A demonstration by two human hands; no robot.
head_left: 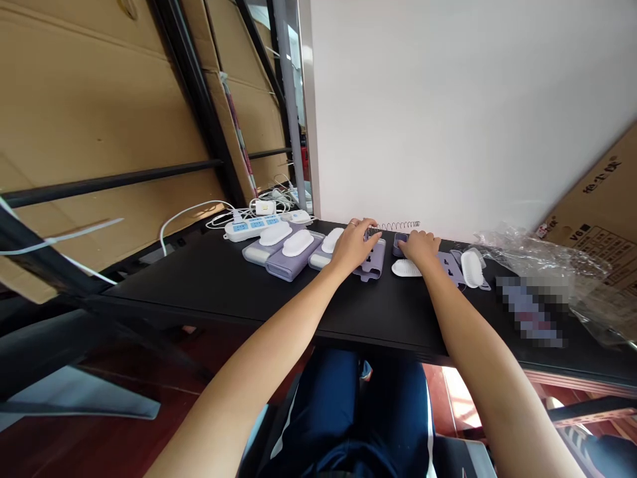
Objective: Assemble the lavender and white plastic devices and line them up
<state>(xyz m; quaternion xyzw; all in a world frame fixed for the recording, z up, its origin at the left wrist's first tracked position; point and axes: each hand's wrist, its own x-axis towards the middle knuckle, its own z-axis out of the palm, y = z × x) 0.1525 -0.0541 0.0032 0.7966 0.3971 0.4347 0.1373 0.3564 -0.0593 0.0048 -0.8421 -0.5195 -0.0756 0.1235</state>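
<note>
My left hand [354,244] is closed, thumb and fingers bent around the near end of a thin coil spring [398,226], above a slotted purple plastic part [371,264]. From there the spring stretches rightward along the foot of the wall. My right hand [421,247] is closed at a small purple box-like part [399,243], its thumb against it; the far fingers are partly hidden. A white oval bristled piece [405,268] lies just under that hand. Left of my left hand, purple cases [293,262] carry white oval pieces [298,243] on top.
A white power strip [251,226] with tangled cables stands at the table's back left. On the right lie another slotted purple part [450,267], a white oval piece [472,269], clear plastic wrap [537,255] and a blurred-out item [528,312]. A cardboard box [602,226] leans behind.
</note>
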